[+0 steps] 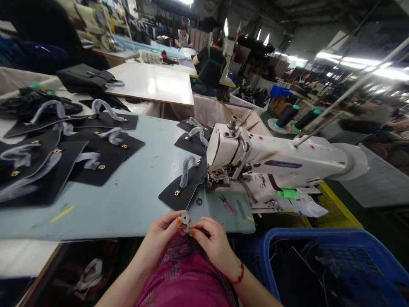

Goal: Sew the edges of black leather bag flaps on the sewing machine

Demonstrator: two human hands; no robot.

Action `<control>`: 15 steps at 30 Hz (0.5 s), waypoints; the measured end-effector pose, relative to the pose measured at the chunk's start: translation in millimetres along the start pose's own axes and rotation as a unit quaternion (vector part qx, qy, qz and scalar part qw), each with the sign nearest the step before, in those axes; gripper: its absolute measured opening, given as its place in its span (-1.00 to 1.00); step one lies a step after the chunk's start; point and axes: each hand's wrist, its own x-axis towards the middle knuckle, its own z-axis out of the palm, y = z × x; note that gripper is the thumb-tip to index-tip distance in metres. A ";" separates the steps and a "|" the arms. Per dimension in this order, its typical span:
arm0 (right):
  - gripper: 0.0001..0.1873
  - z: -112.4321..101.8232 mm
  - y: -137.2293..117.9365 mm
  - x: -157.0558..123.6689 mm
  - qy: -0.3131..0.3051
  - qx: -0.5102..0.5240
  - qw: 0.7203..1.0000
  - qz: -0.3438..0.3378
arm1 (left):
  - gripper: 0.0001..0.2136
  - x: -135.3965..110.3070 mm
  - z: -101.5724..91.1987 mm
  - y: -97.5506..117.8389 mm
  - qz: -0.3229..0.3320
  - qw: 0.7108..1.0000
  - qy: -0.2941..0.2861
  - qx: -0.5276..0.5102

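Observation:
At the table's front edge my left hand [169, 228] pinches a small silver bobbin [185, 218] between thumb and fingers. My right hand [211, 238] is closed close beside it, thumb against the fingers; whatever those fingertips hold is too small to make out. Just beyond the hands lies a black panel [179, 187] with a plastic-wrapped handle [185, 171] and gold fittings, its right end by the head of the white sewing machine [255, 153]. A dark round disc [199, 201] and pink-handled thread snips [228, 205] rest on the table to the right.
More black panels with wrapped handles [105, 157] cover the table's left side. A blue basket [271, 238] with black pieces stands at the lower right. Black thread cones [287, 116] stand behind the machine. Another person [209, 64] is at a far table.

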 end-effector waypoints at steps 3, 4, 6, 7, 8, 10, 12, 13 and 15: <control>-0.78 -16.8 -1.1 9.1 -0.026 -0.099 0.995 -0.022 | -0.72 1.0 3.3 6.5 0.041 0.992 -0.043 0.113; -0.78 -22.1 -1.9 12.0 -0.033 -0.126 0.991 -0.022 | -0.75 1.3 5.1 9.5 0.071 0.980 -0.066 0.171; -0.78 -30.7 -4.5 16.7 -0.049 -0.191 0.980 -0.024 | -0.78 2.8 8.8 13.9 0.137 0.942 -0.114 0.285; -0.78 -33.5 -6.5 18.1 -0.057 -0.226 0.972 -0.026 | -0.79 3.9 10.3 14.8 0.168 0.919 -0.130 0.333; -0.77 -35.3 -8.7 18.8 -0.063 -0.260 0.963 -0.028 | -0.78 5.2 11.5 14.7 0.198 0.896 -0.140 0.372; -0.76 -35.7 -13.8 17.7 -0.063 -0.316 0.946 -0.031 | -0.78 7.8 12.5 12.1 0.252 0.857 -0.136 0.428; -0.75 -33.4 -18.5 13.9 -0.054 -0.344 0.937 -0.033 | -0.78 9.8 12.3 8.0 0.293 0.830 -0.119 0.460; -0.74 -31.8 -20.4 11.5 -0.049 -0.347 0.936 -0.034 | -0.78 10.3 12.2 6.3 0.306 0.820 -0.111 0.470; -0.74 -28.6 -22.9 6.6 -0.035 -0.336 0.941 -0.031 | -0.80 10.8 12.5 4.3 0.321 0.811 -0.100 0.479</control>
